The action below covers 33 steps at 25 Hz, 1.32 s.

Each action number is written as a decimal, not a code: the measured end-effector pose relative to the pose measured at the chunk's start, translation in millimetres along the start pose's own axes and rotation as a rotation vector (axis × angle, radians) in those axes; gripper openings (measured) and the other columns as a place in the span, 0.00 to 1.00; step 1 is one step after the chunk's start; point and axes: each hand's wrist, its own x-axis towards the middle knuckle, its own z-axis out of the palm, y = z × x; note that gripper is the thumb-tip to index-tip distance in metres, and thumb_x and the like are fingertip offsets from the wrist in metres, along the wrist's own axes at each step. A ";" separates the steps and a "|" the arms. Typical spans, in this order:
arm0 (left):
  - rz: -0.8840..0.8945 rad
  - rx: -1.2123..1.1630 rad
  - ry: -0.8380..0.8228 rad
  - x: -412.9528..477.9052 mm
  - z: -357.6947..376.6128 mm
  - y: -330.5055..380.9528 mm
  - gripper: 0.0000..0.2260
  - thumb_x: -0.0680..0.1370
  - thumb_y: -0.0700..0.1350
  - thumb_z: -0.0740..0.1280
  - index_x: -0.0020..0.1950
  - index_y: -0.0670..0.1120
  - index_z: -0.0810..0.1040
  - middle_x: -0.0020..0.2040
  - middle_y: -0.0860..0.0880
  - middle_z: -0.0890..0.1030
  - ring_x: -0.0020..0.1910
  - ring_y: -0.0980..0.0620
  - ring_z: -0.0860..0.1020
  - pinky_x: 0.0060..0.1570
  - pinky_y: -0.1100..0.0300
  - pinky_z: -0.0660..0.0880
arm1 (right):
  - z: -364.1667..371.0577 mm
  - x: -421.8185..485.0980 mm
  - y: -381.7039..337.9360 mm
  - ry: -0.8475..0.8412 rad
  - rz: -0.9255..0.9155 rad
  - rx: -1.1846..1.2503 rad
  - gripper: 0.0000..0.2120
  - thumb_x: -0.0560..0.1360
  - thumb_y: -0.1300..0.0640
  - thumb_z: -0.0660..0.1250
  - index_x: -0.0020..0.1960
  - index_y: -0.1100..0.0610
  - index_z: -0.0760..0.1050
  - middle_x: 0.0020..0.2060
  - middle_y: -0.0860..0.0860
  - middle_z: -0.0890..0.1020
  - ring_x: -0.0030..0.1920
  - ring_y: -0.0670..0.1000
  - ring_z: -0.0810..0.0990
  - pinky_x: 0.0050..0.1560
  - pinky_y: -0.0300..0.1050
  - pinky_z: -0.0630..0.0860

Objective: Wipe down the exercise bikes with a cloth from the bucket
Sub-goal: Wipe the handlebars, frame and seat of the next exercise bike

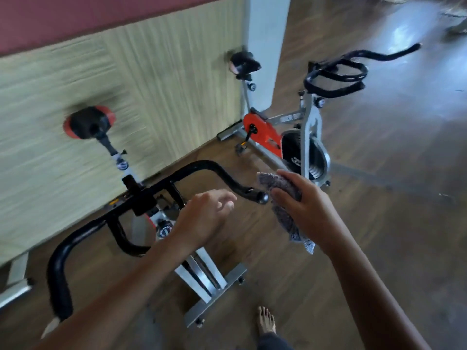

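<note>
Left hand (pixel 207 215), loosely curled and empty, hovers over the near bike's handlebar (pixel 202 166). Right hand (pixel 300 205) grips the grey cloth (pixel 286 222) just beside the bar's capped end (pixel 261 197), which points at it, so it is the nearer hand. The second bike (pixel 303 137) stands beyond.

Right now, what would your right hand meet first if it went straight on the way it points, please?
Probably the black handlebar end, just ahead of the right hand and the cloth it grips, though depth is unclear.
</note>
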 end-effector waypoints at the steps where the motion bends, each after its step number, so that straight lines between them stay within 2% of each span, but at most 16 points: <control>1: -0.062 -0.015 0.026 3.2 4.5 4.3 0.08 0.80 0.48 0.65 0.55 0.55 0.82 0.53 0.55 0.84 0.52 0.56 0.81 0.56 0.53 0.77 | -6.9 13.7 1.9 -0.033 -0.029 -0.018 0.21 0.78 0.52 0.70 0.70 0.49 0.74 0.60 0.49 0.81 0.59 0.50 0.79 0.65 0.53 0.75; 3: -0.167 -0.041 0.067 7.3 12.9 7.1 0.08 0.79 0.47 0.65 0.55 0.55 0.82 0.53 0.56 0.84 0.54 0.55 0.80 0.58 0.54 0.76 | -14.5 39.5 4.7 -0.091 -0.092 -0.061 0.21 0.78 0.52 0.70 0.71 0.50 0.73 0.60 0.49 0.80 0.59 0.49 0.78 0.64 0.50 0.74; 5: -0.256 -0.095 0.106 8.7 18.2 3.4 0.09 0.79 0.48 0.64 0.55 0.55 0.82 0.53 0.56 0.84 0.55 0.55 0.80 0.59 0.54 0.75 | -13.2 61.4 5.7 -0.165 -0.132 -0.102 0.22 0.79 0.52 0.69 0.72 0.50 0.72 0.58 0.47 0.79 0.57 0.47 0.77 0.59 0.42 0.70; 8: -0.305 -0.184 0.188 5.6 23.4 -6.6 0.14 0.75 0.51 0.61 0.54 0.53 0.83 0.51 0.56 0.84 0.54 0.56 0.81 0.59 0.56 0.76 | -4.0 83.3 8.3 -0.273 -0.152 -0.123 0.21 0.79 0.52 0.68 0.72 0.48 0.72 0.55 0.46 0.78 0.56 0.46 0.76 0.55 0.38 0.66; 10: -0.310 -0.254 0.237 5.0 29.2 -12.9 0.12 0.77 0.49 0.62 0.55 0.52 0.84 0.51 0.56 0.84 0.54 0.57 0.81 0.59 0.58 0.76 | 3.4 93.4 14.3 -0.320 -0.164 -0.125 0.21 0.79 0.52 0.69 0.71 0.47 0.73 0.56 0.46 0.79 0.57 0.47 0.77 0.58 0.41 0.70; 12: -0.325 -0.323 0.256 4.3 37.5 -13.3 0.10 0.78 0.48 0.64 0.55 0.52 0.83 0.52 0.57 0.85 0.55 0.59 0.81 0.59 0.61 0.75 | 7.1 99.8 25.2 -0.334 -0.157 -0.082 0.20 0.79 0.52 0.70 0.70 0.45 0.74 0.58 0.46 0.80 0.58 0.49 0.79 0.63 0.50 0.75; 14: -0.348 -0.369 0.267 3.1 48.6 -9.3 0.09 0.80 0.46 0.65 0.55 0.52 0.83 0.53 0.57 0.84 0.55 0.60 0.80 0.57 0.65 0.74 | 9.1 103.6 38.3 -0.360 -0.151 -0.013 0.19 0.79 0.52 0.70 0.68 0.42 0.74 0.57 0.45 0.82 0.57 0.49 0.81 0.62 0.56 0.78; 19: -0.421 -0.469 0.396 14.8 71.7 10.4 0.08 0.81 0.44 0.65 0.56 0.53 0.83 0.53 0.59 0.84 0.54 0.65 0.79 0.52 0.74 0.71 | 14.9 136.3 63.7 -0.533 -0.214 0.099 0.19 0.80 0.53 0.69 0.69 0.43 0.73 0.60 0.44 0.80 0.60 0.48 0.81 0.62 0.59 0.78; 23: -0.512 -0.530 0.638 42.0 94.4 37.5 0.09 0.81 0.41 0.65 0.58 0.48 0.83 0.53 0.58 0.83 0.53 0.67 0.79 0.51 0.76 0.71 | 23.4 184.8 80.7 -0.785 -0.321 0.148 0.22 0.80 0.52 0.67 0.73 0.47 0.70 0.63 0.46 0.79 0.62 0.47 0.80 0.63 0.57 0.78; 25: -0.621 -0.541 0.818 55.9 110.9 54.5 0.09 0.81 0.40 0.66 0.57 0.48 0.83 0.51 0.59 0.84 0.51 0.66 0.80 0.49 0.74 0.72 | 25.0 208.1 85.9 -0.955 -0.396 0.139 0.24 0.78 0.49 0.65 0.73 0.47 0.70 0.64 0.44 0.79 0.63 0.46 0.79 0.63 0.55 0.78; 28: -0.820 -0.602 1.074 67.4 136.6 88.4 0.10 0.81 0.39 0.65 0.55 0.49 0.84 0.49 0.58 0.84 0.49 0.64 0.81 0.47 0.72 0.73 | 23.2 230.1 88.8 -1.152 -0.515 0.134 0.23 0.78 0.50 0.64 0.73 0.47 0.70 0.64 0.44 0.78 0.63 0.45 0.78 0.65 0.49 0.76; 30: -0.904 -0.584 1.217 70.3 152.0 112.6 0.11 0.82 0.39 0.64 0.54 0.51 0.84 0.50 0.58 0.84 0.49 0.64 0.81 0.46 0.74 0.72 | 21.9 235.2 88.0 -1.179 -0.600 0.171 0.22 0.79 0.52 0.64 0.73 0.48 0.69 0.65 0.46 0.76 0.65 0.42 0.75 0.66 0.41 0.73; 33: -0.967 -0.557 1.357 77.2 167.4 131.4 0.13 0.82 0.39 0.63 0.54 0.56 0.83 0.51 0.59 0.84 0.51 0.61 0.81 0.46 0.73 0.72 | 26.5 231.2 90.5 -1.127 -0.800 0.257 0.22 0.82 0.54 0.61 0.75 0.52 0.66 0.68 0.52 0.72 0.68 0.40 0.71 0.66 0.30 0.67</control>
